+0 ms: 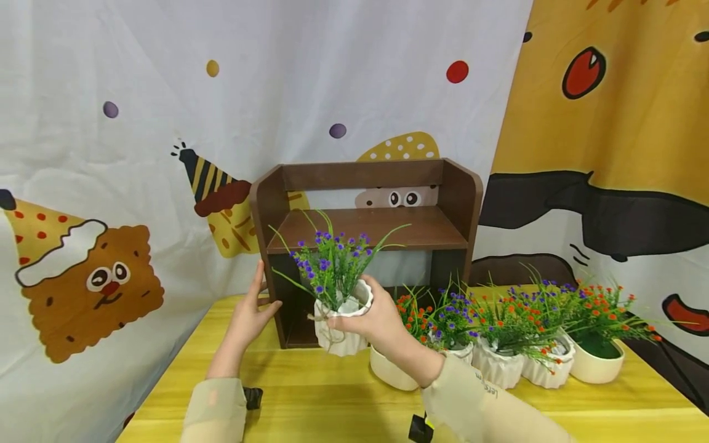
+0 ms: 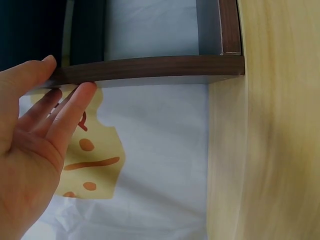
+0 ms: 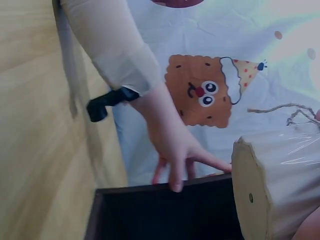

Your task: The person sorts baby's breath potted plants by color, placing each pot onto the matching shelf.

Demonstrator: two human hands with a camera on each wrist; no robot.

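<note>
My right hand (image 1: 382, 317) grips a white fluted flowerpot (image 1: 339, 332) with purple flowers (image 1: 327, 258), long green leaves and a twine tie. The pot hangs upright in front of the brown two-tier shelf (image 1: 365, 226), overlapping its left part in the head view. Its underside with a small hole shows in the right wrist view, where the white pot (image 3: 280, 185) fills the right side. At the shelf's left side panel is my left hand (image 1: 248, 320), fingers stretched and thumb apart. The left wrist view has the left hand's fingertips right at the panel edge (image 2: 150, 67).
Several potted plants with orange and purple flowers (image 1: 506, 320) stand in a row to the right on the yellow wood-grain table (image 1: 310, 406). A round cream pot (image 1: 390, 369) sits partly behind my right forearm. A patterned cloth (image 1: 266, 74) hangs behind the shelf.
</note>
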